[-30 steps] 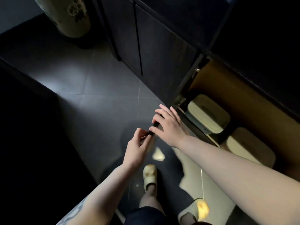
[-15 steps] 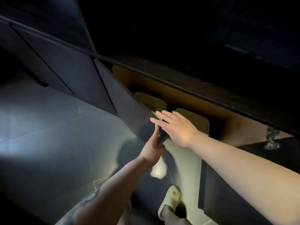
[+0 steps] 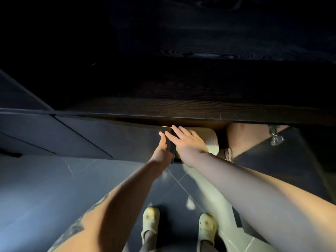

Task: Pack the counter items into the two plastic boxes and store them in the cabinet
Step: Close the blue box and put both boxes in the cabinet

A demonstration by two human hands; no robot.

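closing step: both hands, left (image 3: pixel 161 151) and right (image 3: pixel 189 142), lie flat with straight fingers on the door (image 3: pixel 127 140) edge at 12 o'clock, box (image 3: pixel 209 138) already inside the cabinet; best pushed evenly, fingertips kept off the closing gap.

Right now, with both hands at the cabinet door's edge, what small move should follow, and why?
Probably push the cabinet door the rest of the way shut: the box already sits inside, and the left hand and right hand lie on the door's free edge.
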